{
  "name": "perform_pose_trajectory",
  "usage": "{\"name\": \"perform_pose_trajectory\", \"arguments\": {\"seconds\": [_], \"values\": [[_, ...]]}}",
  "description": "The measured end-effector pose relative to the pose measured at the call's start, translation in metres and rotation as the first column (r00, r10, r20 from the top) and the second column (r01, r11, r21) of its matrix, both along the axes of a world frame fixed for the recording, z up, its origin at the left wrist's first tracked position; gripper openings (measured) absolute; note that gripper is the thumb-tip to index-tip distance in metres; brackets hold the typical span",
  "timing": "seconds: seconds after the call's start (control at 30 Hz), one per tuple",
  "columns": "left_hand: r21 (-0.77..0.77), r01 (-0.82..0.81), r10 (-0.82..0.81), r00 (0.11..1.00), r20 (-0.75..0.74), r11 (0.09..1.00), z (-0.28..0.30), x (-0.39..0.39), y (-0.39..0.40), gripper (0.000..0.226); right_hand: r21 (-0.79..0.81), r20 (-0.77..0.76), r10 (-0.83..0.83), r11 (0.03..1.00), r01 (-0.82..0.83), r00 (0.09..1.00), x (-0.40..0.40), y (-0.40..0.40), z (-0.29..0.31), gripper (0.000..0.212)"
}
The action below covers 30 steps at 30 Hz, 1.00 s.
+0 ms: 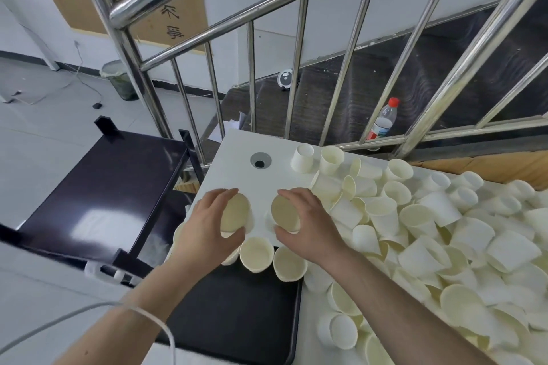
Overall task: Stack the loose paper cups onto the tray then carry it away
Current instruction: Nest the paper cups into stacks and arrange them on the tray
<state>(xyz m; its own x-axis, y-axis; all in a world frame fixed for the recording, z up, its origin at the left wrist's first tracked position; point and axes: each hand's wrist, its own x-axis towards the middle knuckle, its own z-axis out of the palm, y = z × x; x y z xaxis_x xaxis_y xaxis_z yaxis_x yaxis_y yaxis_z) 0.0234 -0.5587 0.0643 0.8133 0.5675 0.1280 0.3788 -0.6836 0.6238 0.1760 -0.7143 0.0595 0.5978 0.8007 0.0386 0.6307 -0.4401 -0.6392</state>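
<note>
The black tray [237, 314] is lying at the near edge of the white table [237, 154], and much of it is going unseen: both forearms are crossing over it, its far edge is sitting under a row of cups, and its near side is running out of the bottom of the view. The big heap of loose paper cups [430, 231] is spilling off the right edge of the frame, so how far it reaches cannot be told. Many cups deep in the heap are only showing as slivers.

The left hand [204, 225] is gripping one cream paper cup [235, 213], fingers curled over the top and thumb underneath; the cup is lying on its side with its long axis running left to right and its round end facing the right hand. The right hand [311, 225] is gripping a second cup [286, 213] the same way, mirrored, its round end facing left. The two cups are held near each other above the table, just beyond the tray. Whether the facing ends are mouths or bases is hard to say.

Two upright cups [256, 252] are standing mouth-up at the tray's far edge, pale cream inside, white outside. Behind the table a steel railing [252, 77] is partly blocking a water bottle [384, 120].
</note>
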Motion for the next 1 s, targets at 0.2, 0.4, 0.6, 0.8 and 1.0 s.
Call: {"name": "perform_pose_trajectory", "arguments": {"seconds": [0.2, 0.4, 0.6, 0.8, 1.0], "values": [[-0.044, -0.051, 0.053, 0.998, 0.044, 0.998, -0.005, -0.051, -0.003, 0.066, -0.037, -0.017, 0.138, 0.99, -0.138, 0.99, -0.053, 0.016, -0.001, 0.066], [-0.047, 0.037, -0.035, 0.999, 0.026, 0.998, -0.017, -0.093, 0.026, 0.07, -0.11, -0.015, 0.152, 0.982, -0.153, 0.988, -0.101, 0.032, -0.013, 0.068], [-0.007, 0.148, -0.147, 0.974, -0.171, 0.989, -0.04, -0.114, 0.047, 0.074, -0.238, -0.004, 0.169, 0.957, -0.165, 0.986, -0.14, 0.044, -0.028, 0.067], [-0.039, 0.259, -0.259, 0.926, -0.274, 0.965, -0.063, -0.113, 0.056, 0.073, -0.359, -0.033, 0.12, 0.925, -0.124, 0.992, -0.151, 0.053, -0.053, 0.077], [-0.041, 0.285, -0.282, 0.903, -0.324, 0.958, -0.074, -0.111, 0.061, 0.074, -0.374, -0.05, 0.092, 0.922, -0.104, 0.995, -0.153, 0.059, -0.063, 0.08]]}}
